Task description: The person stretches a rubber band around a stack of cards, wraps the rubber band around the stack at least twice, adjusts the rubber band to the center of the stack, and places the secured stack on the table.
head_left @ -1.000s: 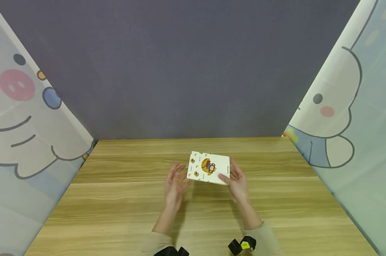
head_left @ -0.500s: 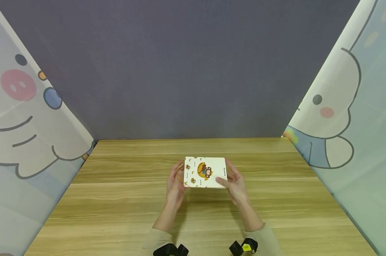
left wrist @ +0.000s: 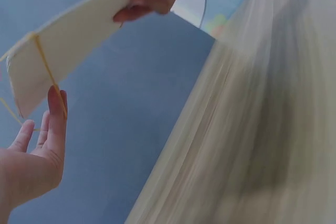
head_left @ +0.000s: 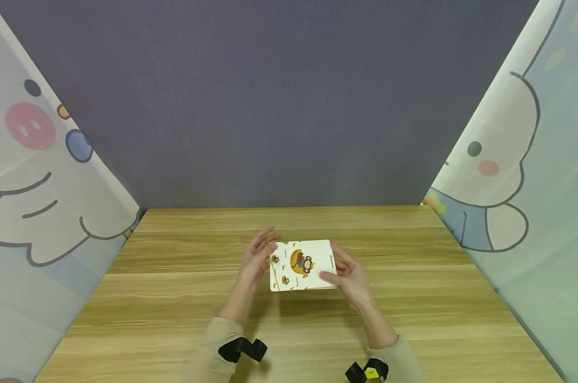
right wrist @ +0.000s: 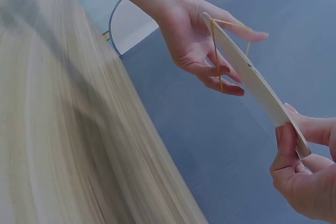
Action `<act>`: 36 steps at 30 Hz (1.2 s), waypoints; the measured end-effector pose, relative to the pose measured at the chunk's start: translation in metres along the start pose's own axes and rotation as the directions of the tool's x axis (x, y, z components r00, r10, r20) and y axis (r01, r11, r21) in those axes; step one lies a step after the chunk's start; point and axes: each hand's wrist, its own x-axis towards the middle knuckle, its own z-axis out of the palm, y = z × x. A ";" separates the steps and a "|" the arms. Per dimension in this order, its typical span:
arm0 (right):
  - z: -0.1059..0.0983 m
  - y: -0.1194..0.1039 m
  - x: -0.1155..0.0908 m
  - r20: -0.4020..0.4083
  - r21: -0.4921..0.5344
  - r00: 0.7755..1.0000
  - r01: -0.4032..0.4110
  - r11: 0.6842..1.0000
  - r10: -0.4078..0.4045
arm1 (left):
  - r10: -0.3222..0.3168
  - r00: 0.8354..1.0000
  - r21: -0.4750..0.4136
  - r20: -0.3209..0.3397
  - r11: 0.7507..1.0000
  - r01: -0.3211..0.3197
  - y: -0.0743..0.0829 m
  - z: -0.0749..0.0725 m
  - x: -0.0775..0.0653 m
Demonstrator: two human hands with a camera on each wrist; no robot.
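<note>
A white notebook [head_left: 304,265] with a monkey and banana print is held above the table. My right hand [head_left: 355,282] grips its right end, thumb on the cover and fingers beneath. A thin yellow rubber band [right wrist: 214,43] loops over the notebook's left end. At that end my left hand [head_left: 254,260] has its fingers spread inside the band, holding it stretched away from the notebook. The left wrist view shows the notebook's plain underside, with the band running from its edge down to the left fingertips [left wrist: 56,103].
A wood-grain table [head_left: 174,308] lies beneath both hands. Behind it rises a dark grey panel [head_left: 289,106]. Cartoon-printed sheets [head_left: 509,159] stand along both sides. Each wrist wears a black strap mount [head_left: 243,349].
The notebook has shifted left and towards me in the right hand. My left hand has gone from the notebook's side to its upper left corner, its forearm swinging outward; the band now lies across the cover.
</note>
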 end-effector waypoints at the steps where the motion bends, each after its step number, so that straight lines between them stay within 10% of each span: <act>1: 0.000 0.000 0.000 0.005 -0.012 1.000 -0.002 1.000 0.002 | 0.000 1.000 0.005 0.002 1.000 0.000 0.002 -0.002 0.002; 14: 0.002 -0.002 -0.004 0.066 -0.085 0.998 -0.004 0.996 0.009 | -0.075 0.994 0.194 -0.077 0.977 0.089 0.024 -0.010 0.035; 25: 0.002 0.006 -0.006 0.108 -0.167 0.990 0.104 0.980 -0.086 | -0.144 0.981 0.118 -0.128 0.980 0.159 0.030 -0.011 0.053; 36: 0.003 0.010 -0.008 0.072 -0.233 0.987 0.158 0.960 -0.146 | -0.319 0.929 0.118 -0.189 0.932 0.344 0.035 -0.005 0.064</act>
